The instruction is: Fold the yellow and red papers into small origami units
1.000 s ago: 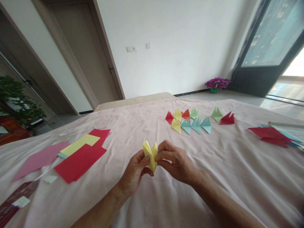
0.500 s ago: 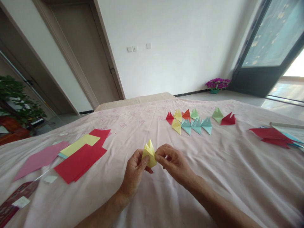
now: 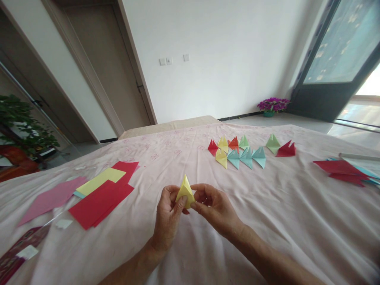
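Note:
A small piece of folded yellow paper (image 3: 185, 190) stands point-up between my two hands, above the cloth in front of me. My left hand (image 3: 169, 209) pinches it, with the thumb across its front face. From the other side, my right hand (image 3: 215, 206) grips its lower right edge between thumb and fingers. Farther off to the right, several folded paper shapes in red, yellow, orange, green and blue (image 3: 233, 159) rest in two rows. A green folded piece (image 3: 272, 144) and a red folded piece (image 3: 286, 149) lie just beyond them.
Flat red sheets (image 3: 99, 204), a yellow sheet (image 3: 101, 181) and a pink sheet (image 3: 50, 200) lie at left on the pink tablecloth (image 3: 166, 158). A phone-like red object (image 3: 22, 249) is at lower left. More red paper (image 3: 340, 169) lies far right.
The yellow paper's upper flaps, spread apart before, now come together in one point. My right hand has shifted its hold, with its thumb lower on the paper's edge.

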`<state>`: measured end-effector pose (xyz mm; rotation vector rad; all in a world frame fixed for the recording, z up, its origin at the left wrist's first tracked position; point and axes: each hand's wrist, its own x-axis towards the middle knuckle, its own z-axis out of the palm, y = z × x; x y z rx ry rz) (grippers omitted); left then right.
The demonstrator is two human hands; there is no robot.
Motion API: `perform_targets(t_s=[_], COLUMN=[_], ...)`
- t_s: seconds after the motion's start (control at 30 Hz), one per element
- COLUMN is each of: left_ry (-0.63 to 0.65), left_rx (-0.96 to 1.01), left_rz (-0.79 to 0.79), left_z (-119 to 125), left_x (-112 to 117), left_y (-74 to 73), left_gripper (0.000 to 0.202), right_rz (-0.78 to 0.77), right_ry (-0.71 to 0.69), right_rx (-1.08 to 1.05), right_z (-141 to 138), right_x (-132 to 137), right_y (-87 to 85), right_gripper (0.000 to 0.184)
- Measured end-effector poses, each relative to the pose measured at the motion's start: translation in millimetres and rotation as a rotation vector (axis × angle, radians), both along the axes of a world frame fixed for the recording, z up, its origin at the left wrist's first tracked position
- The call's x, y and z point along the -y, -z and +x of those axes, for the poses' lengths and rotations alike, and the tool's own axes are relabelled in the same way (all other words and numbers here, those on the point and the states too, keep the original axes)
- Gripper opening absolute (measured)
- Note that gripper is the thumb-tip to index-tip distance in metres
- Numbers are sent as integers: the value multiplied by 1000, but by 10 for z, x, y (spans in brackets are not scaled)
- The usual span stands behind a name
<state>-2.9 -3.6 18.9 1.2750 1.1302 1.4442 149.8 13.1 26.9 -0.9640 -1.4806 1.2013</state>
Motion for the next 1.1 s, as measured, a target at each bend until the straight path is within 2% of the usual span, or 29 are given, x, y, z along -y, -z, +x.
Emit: perform_targets(t_s=[0.13,0.3,0.4,0.63,0.83,1.1], left_ry=[21,40,33,104,151,57], left_rx=[19,-61,-109,-213,-260,-414], left_rz=[-34,-39,-18,51,39,112], left_z=[-20,-47,-50,-59,-56,-71], left_x=[-36,-45,-31,-30,-18,16], left_y=[19,12,-4,33,56,77], left_gripper=[49,30,27,24,27,26], right_rz=[-32,-24,5,259,189,158], right_ry=[6,24,28,96,75,105], right_rx=[-37,44,93,193,113,105], right_z=[-11,17,29,54,66,59], right_x=[-10,-21,-7,-3,-27,-13], right_y=[7,7,-15,-40,3,14], right_gripper=[31,23,17,13,20,24])
